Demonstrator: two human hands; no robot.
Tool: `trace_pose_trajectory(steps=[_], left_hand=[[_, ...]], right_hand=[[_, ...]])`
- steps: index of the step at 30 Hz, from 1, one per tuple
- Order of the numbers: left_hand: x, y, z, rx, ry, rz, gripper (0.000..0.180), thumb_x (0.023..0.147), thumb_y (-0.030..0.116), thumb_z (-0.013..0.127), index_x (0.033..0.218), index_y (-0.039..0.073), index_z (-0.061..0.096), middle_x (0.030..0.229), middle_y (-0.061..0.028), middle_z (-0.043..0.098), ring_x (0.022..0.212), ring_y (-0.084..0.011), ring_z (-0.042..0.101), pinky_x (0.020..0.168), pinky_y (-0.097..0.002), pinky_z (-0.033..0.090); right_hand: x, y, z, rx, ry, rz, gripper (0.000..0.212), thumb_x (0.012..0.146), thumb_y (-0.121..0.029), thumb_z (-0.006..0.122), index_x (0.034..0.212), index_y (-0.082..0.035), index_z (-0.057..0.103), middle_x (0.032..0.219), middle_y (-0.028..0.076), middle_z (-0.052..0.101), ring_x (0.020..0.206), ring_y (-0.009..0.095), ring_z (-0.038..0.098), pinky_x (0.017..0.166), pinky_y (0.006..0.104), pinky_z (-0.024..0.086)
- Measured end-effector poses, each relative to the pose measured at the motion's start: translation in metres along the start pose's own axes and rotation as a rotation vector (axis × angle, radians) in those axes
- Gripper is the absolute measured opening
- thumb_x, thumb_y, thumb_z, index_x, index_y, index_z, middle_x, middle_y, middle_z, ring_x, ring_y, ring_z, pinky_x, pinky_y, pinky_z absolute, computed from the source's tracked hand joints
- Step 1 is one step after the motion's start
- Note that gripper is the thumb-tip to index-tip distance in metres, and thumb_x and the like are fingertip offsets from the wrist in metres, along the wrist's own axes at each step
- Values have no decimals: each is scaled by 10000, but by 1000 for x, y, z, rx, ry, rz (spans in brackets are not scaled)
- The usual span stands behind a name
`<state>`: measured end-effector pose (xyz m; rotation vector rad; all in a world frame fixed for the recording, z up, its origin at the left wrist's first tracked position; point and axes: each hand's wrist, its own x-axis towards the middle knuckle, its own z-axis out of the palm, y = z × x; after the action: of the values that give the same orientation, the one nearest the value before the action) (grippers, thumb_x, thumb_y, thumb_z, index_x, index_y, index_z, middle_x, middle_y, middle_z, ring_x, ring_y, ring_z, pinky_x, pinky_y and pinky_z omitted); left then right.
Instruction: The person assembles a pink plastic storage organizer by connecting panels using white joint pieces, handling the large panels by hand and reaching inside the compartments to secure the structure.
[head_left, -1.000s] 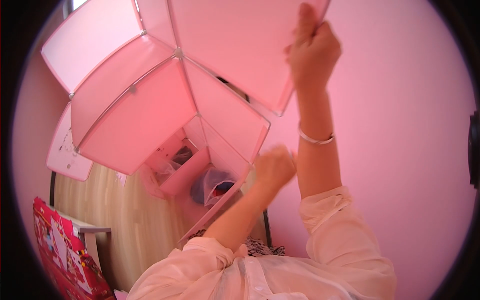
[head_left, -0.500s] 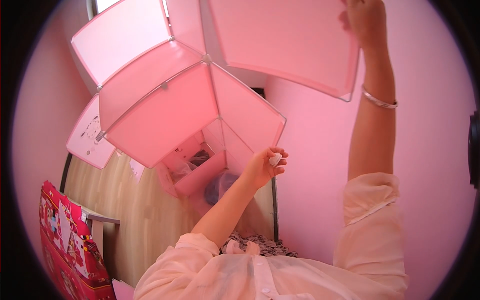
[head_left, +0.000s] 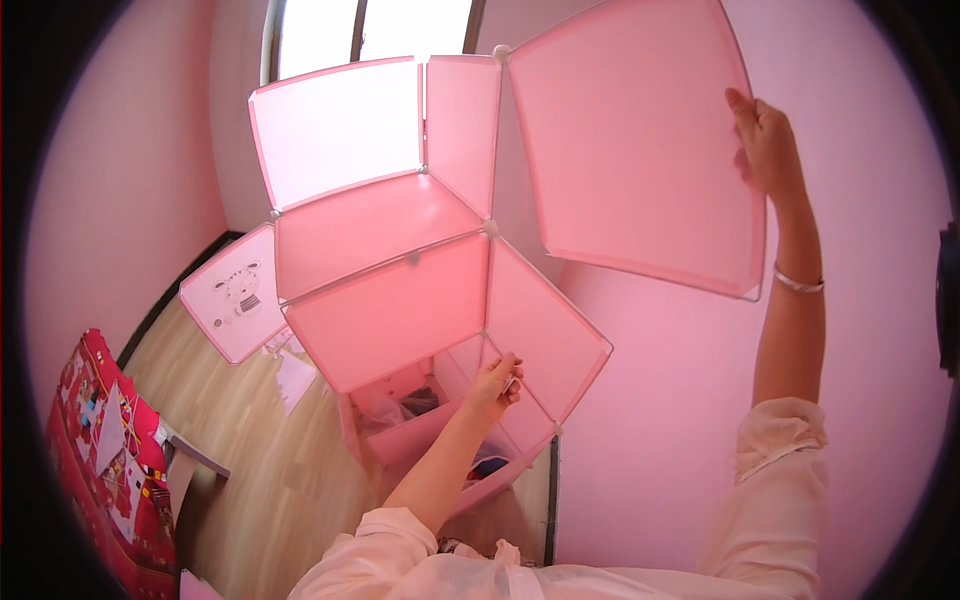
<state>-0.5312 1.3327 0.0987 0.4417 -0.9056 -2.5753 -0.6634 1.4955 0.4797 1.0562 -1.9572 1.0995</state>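
**Operator:** Head view, looking down the front of a pink panel cabinet [head_left: 400, 290]. My right hand [head_left: 765, 150] is up high, its grip closed on the right edge of a loose pink panel [head_left: 630, 150], fingers curled over the rim and thumb behind it as far as I can tell.

**Second:** Why hold it by the edge?

**Operator:** My guess is that it keeps the flat face free and lets the panel's far corner sit at the white connector [head_left: 500, 50] on top of the cabinet, left of that grip. The panel hangs tilted, its lower edge well clear of the cabinet.

**Second:** And the left?

**Operator:** My left hand [head_left: 497, 380] is low, at the front edge of a side panel [head_left: 540, 335] of the cabinet. Its grip is nearly closed, fingertips pinched on something small and pale; I cannot tell what it is. I judge it sits there to steady that edge.

**Second:** What else is around?

**Operator:** Below the left grip an open compartment [head_left: 410, 400] holds some dark odds and ends. Far to its left, a white panel with a cartoon animal [head_left: 235, 300] leans by the cabinet over the wooden floor [head_left: 250, 450], and a red patterned box [head_left: 100, 450] is at the picture's edge.
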Motion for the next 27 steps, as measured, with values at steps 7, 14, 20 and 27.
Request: trace_pose_trajectory(steps=[7,14,20,27], left_hand=[[10,16,-5,57,-101,-41,161,836,244,513,856,84,513,659,8,501,475,-68,425,401,-200,329],[19,60,-6,191,-96,94,333,838,336,487,1039,70,480,931,-54,546,474,-59,397,387,-193,303],[39,96,34,341,-58,230,492,835,416,449,1171,61,401,1102,-96,492,454,-45,335,369,-184,251],[35,57,16,602,-230,65,392,854,352,454,1137,81,441,995,-38,525,387,-20,272,338,-173,190]], right_hand=[[113,-18,-50,-352,-140,-208,452,832,-460,436,590,-83,371,461,-36,350,351,62,354,333,204,340],[34,-54,-17,-25,-66,-318,426,836,-462,426,614,-101,383,473,-45,356,377,54,356,373,181,361],[-56,-9,-16,-38,-21,150,443,861,-370,444,575,-43,357,515,-12,304,434,87,282,398,242,291],[-148,18,-41,-92,154,233,471,862,-391,436,544,-90,263,520,-54,200,504,66,179,444,224,177]])
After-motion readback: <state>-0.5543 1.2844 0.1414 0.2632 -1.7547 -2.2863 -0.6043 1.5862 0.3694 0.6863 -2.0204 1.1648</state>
